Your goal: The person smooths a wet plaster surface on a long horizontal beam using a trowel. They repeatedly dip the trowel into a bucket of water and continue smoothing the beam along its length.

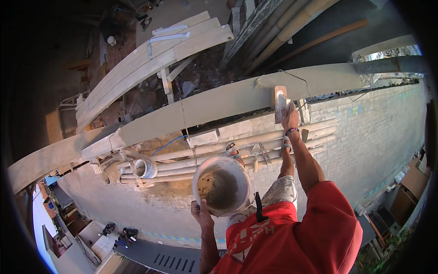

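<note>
My left hand (202,213) is closed on the near-left rim of a pale bucket (245,179), held in front of my body. Wet grey mortar (214,186) lies inside the bucket. Out ahead, my right hand (289,118) grips a wooden float (278,114) by its block handle. The float is at the near edge of a long grey plastered beam (219,106); whether its face touches the beam cannot be made out. Darker, damp-looking plaster shows on the beam left of the float.
Under my sandalled feet (285,142) run several bamboo poles (315,134). A trowel (256,150) lies by them, and a smaller bucket (145,168) stands left. A wire (306,84) loops over the beam. Stepped pale boards (159,59) rise beyond it. Block paving (365,123) spreads below.
</note>
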`<state>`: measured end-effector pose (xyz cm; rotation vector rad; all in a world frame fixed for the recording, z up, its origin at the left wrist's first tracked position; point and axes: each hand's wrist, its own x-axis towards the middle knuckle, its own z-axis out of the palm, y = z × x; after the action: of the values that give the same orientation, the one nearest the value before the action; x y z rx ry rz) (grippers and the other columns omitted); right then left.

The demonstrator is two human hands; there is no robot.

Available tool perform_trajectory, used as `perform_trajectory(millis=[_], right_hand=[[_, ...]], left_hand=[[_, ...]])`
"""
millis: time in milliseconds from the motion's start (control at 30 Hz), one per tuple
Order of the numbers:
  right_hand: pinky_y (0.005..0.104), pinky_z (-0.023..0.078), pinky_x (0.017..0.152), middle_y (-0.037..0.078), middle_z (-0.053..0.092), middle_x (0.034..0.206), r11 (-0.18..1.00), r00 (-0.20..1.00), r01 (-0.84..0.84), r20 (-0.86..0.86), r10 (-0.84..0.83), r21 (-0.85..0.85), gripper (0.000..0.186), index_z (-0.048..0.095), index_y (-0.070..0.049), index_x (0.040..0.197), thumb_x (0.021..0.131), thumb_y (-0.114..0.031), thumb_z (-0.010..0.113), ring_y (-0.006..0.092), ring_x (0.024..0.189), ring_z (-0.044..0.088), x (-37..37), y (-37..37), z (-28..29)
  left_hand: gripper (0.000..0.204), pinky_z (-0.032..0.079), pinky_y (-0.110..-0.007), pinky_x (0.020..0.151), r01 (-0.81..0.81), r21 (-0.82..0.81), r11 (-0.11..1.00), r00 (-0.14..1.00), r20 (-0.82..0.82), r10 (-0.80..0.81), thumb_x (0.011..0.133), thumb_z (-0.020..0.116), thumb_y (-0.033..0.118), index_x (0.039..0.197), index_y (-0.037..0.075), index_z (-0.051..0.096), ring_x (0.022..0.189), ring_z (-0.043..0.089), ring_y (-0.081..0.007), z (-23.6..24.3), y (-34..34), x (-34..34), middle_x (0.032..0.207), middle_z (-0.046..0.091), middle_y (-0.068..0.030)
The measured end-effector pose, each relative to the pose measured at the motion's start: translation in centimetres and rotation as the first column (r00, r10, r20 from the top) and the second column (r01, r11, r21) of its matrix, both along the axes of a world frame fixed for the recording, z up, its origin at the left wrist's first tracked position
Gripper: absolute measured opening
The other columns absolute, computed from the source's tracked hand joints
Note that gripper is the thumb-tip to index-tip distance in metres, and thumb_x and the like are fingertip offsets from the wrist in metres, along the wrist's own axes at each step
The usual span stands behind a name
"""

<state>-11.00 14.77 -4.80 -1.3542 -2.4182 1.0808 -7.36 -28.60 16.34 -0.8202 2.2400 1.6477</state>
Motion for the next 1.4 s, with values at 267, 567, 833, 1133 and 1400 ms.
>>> perform_trajectory(millis=[267,567,833,1133,1400], right_hand=[[0.0468,0.045,0.089,0.027,0.058,0.113,0.993,0.998,-0.061,0.038,0.058,0.098,0.056,0.040,0.003,0.133,0.086,-0.021,0.058,0.0439,0.101,0.057,-8.2,1.0,-2.6],[0.0465,0.045,0.088,0.021,0.055,0.115,0.881,0.880,-0.473,0.068,0.471,0.020,0.057,0.040,-0.002,0.132,0.081,-0.016,0.059,0.0422,0.101,0.052,-12.1,-11.5,-1.4],[0.0445,0.043,0.093,0.029,0.056,0.116,0.975,0.975,-0.107,-0.172,0.141,0.196,0.048,0.044,0.006,0.128,0.087,-0.016,0.056,0.0430,0.106,0.055,-5.1,-3.3,-1.5],[0.0464,0.043,0.088,0.022,0.056,0.109,0.967,0.973,-0.230,0.056,0.225,0.109,0.054,0.042,0.000,0.130,0.082,-0.014,0.060,0.0418,0.099,0.051,-8.5,-5.7,-2.2],[0.0448,0.044,0.093,0.027,0.056,0.119,0.940,0.927,-0.316,-0.250,0.279,-0.125,0.050,0.046,0.002,0.129,0.083,-0.015,0.059,0.0425,0.107,0.055,-8.8,-11.5,-0.9]], left_hand=[[0.024,0.035,-0.022,0.037,-0.002,0.034,0.999,0.999,0.034,0.001,0.088,0.062,0.013,0.073,0.009,0.043,0.044,0.039,-0.0048,0.8,0.3,0.1,0.059,0.045,0.0020],[0.024,0.036,-0.024,0.044,0.009,-0.047,0.999,1.000,-0.027,-0.010,0.087,0.063,0.012,0.073,0.008,0.045,0.050,0.041,-0.0060,-1.9,-3.1,0.4,0.062,0.047,0.0008],[0.028,0.035,-0.023,0.050,0.003,-0.003,1.000,1.000,0.006,-0.003,0.086,0.067,0.016,0.072,0.009,0.044,0.058,0.040,-0.0047,-1.8,-3.4,0.0,0.066,0.047,0.0021],[0.028,0.037,-0.023,0.049,0.032,0.026,0.999,0.995,0.090,-0.034,0.086,0.068,0.019,0.073,0.007,0.047,0.057,0.042,-0.0049,-2.2,-2.3,0.0,0.064,0.048,0.0014],[0.029,0.037,-0.024,0.039,0.118,-0.058,0.991,0.993,-0.017,-0.119,0.086,0.067,0.022,0.074,0.006,0.046,0.047,0.040,-0.0063,-2.9,-2.7,0.7,0.060,0.046,0.0005]])
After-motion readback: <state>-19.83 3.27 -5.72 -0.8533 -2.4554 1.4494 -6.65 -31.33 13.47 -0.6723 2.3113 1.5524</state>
